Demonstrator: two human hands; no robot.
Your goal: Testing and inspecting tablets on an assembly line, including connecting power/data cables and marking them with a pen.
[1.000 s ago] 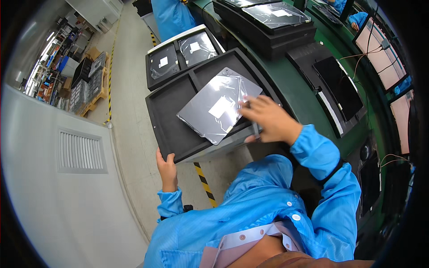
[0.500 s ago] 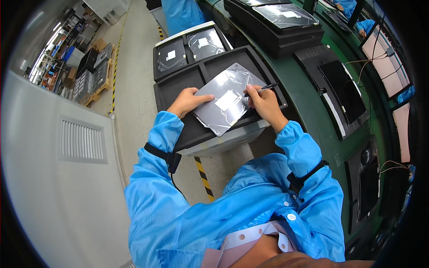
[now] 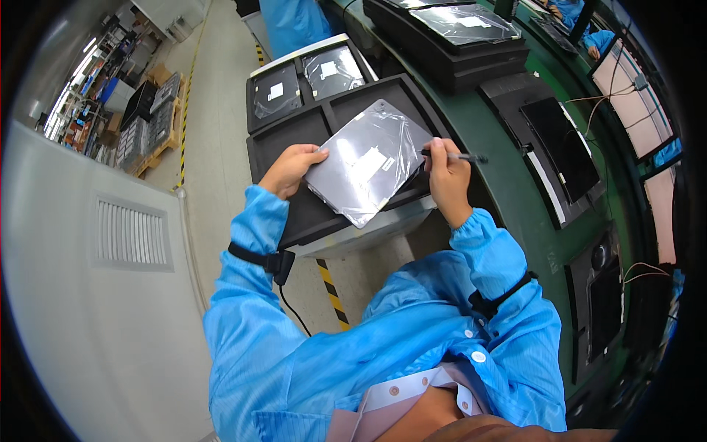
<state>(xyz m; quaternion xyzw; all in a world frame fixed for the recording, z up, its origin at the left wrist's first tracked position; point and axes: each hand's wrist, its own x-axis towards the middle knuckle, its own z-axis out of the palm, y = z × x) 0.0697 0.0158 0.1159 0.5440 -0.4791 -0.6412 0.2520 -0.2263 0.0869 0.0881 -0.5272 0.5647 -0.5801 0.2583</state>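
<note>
A flat grey tablet-sized panel [image 3: 352, 193] with clear plastic film and a white label on it lies tilted over a black foam tray [image 3: 282, 155]. My left hand [image 3: 291, 169] grips the panel's left corner, thumb on top; its other fingers are partly hidden. At the panel's right edge, my right hand [image 3: 449, 177] pinches a dark pen [image 3: 471, 158], its tip end toward the panel. In the tray's far compartments sit two similar film-wrapped panels, a left one [image 3: 271, 104] and a right one [image 3: 345, 82].
To the right runs a green workbench [image 3: 508, 177] with a stack of black trays [image 3: 456, 62], dark screens [image 3: 563, 147] and cables. A blue-sleeved person [image 3: 294, 26] stands at the far end. A white vented cabinet [image 3: 81, 309] stands on the left.
My right hand has moved right with the pen, off the label area to the panel's edge. The panel and my left hand have shifted slightly left.
</note>
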